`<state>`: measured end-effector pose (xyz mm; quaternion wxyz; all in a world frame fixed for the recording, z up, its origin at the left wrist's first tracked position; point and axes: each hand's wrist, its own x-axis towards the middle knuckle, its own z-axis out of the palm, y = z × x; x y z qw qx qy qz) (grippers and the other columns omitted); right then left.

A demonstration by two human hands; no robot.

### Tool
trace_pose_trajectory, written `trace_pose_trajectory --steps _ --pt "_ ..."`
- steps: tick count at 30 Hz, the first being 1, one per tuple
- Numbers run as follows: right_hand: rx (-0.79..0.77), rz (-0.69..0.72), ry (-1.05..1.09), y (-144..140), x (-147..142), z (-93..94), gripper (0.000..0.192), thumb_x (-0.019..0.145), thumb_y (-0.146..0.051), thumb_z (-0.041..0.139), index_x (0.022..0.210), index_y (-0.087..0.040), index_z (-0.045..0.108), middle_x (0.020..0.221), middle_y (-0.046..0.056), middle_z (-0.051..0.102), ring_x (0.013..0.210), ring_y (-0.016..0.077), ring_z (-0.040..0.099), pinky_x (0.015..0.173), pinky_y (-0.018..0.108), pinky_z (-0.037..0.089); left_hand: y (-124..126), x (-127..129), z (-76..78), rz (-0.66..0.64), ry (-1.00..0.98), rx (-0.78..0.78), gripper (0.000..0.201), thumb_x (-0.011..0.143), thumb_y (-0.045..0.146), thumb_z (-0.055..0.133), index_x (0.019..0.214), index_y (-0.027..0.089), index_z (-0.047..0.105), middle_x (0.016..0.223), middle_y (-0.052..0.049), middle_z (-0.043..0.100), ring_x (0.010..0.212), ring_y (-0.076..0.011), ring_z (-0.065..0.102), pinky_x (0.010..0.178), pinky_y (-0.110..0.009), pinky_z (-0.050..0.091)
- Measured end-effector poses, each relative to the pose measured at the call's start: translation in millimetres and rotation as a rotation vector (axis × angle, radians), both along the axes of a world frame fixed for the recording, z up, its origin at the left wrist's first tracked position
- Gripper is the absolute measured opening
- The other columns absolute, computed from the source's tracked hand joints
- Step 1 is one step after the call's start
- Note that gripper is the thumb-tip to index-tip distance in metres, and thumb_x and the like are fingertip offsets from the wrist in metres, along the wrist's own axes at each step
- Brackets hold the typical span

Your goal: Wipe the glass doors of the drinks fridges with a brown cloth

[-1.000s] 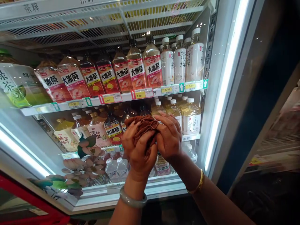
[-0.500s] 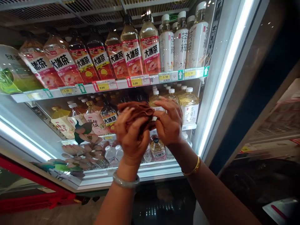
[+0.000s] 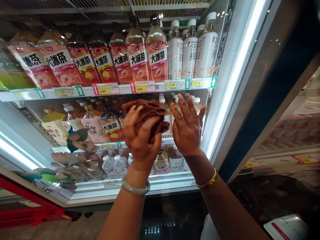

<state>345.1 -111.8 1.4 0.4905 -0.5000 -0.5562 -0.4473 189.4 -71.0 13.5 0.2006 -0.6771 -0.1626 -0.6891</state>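
— Clenched in the left hand (image 3: 140,140) is a crumpled brown cloth (image 3: 150,115), soft and creased, bunched above the knuckles. A pale smooth bangle (image 3: 135,188) rings that wrist.

— And the other hand?

— Her right hand (image 3: 187,128) is spread flat and holds nothing, fingers straight up, just beside the cloth; whether it touches the cloth cannot be told. A thin gold bangle (image 3: 208,182) sits on its wrist.

— Where is the cloth, exactly?

— Up in front of the open cooler, level with the middle shelf (image 3: 110,145), whose bottles stand behind both hands.

— What lies beyond?

— On the top shelf (image 3: 75,90), a row of seven clear plastic bottles with red labels (image 3: 137,56), amber liquid inside, dark caps. Right of them, about three front white-labelled bottles (image 3: 190,55) with white caps, more behind. Yellow price tags (image 3: 141,87) run along the shelf edge. A bright strip light (image 3: 237,80) climbs the cooler's right frame.
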Motion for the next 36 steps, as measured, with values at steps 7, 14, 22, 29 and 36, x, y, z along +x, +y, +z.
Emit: trace_pose_trajectory --steps 7,14,22,29,36 --pt "-0.025 -0.093 -0.039 -7 22 -2.7 0.055 0.103 -0.025 0.045 0.157 -0.035 0.042 0.163 0.001 0.05 0.162 0.0223 0.026 0.134 0.063 -0.001 -6 19 -7.9 -0.035 -0.198 -0.085 0.041 0.081 0.009 0.068 0.119 0.024 0.071 0.147 -0.011 0.056 0.141 -0.0334 0.053 0.121 -0.057 0.044" --pt "-0.019 -0.09 -0.01 -13 44 -2.5 0.056 0.105 -0.024 0.036 0.16 -0.035 0.038 0.166 0.001 0.046 0.163 0.0187 0.024 0.135 0.059 -0.002 -20 56 -15.0 -0.114 0.06 0.011 0.037 0.084 0.016 0.072 0.12 0.028 0.069 0.145 -0.008 0.059 0.143 -0.0322 0.052 0.119 -0.056 0.046" --pt "-0.035 -0.074 0.003 -10 46 -5.9 0.061 0.105 -0.023 0.036 0.163 -0.038 0.029 0.166 0.0 0.045 0.162 0.0196 0.026 0.135 0.061 0.0 -22 57 -10.5 -0.114 -0.102 -0.09 0.043 0.082 0.011 0.071 0.122 0.026 0.07 0.147 -0.01 0.056 0.143 -0.0331 0.052 0.12 -0.056 0.044" --pt "0.033 -0.166 0.076 -13 59 -3.1 0.061 0.107 -0.025 0.033 0.167 -0.031 0.019 0.168 0.007 0.042 0.165 0.0205 0.017 0.134 0.064 0.003 -26 69 -13.4 -0.099 -0.005 -0.039 0.044 0.083 0.014 0.072 0.124 0.029 0.069 0.146 -0.008 0.058 0.142 -0.0311 0.053 0.12 -0.052 0.045" --pt "0.0 -0.243 0.066 -9 59 -10.6 0.064 0.109 -0.029 0.025 0.169 -0.029 0.001 0.17 0.01 0.037 0.165 0.0193 0.016 0.134 0.056 0.02 -28 77 -13.3 -0.145 -0.02 -0.029 0.041 0.085 0.016 0.072 0.124 0.031 0.07 0.147 -0.007 0.058 0.145 -0.0304 0.051 0.122 -0.053 0.044"
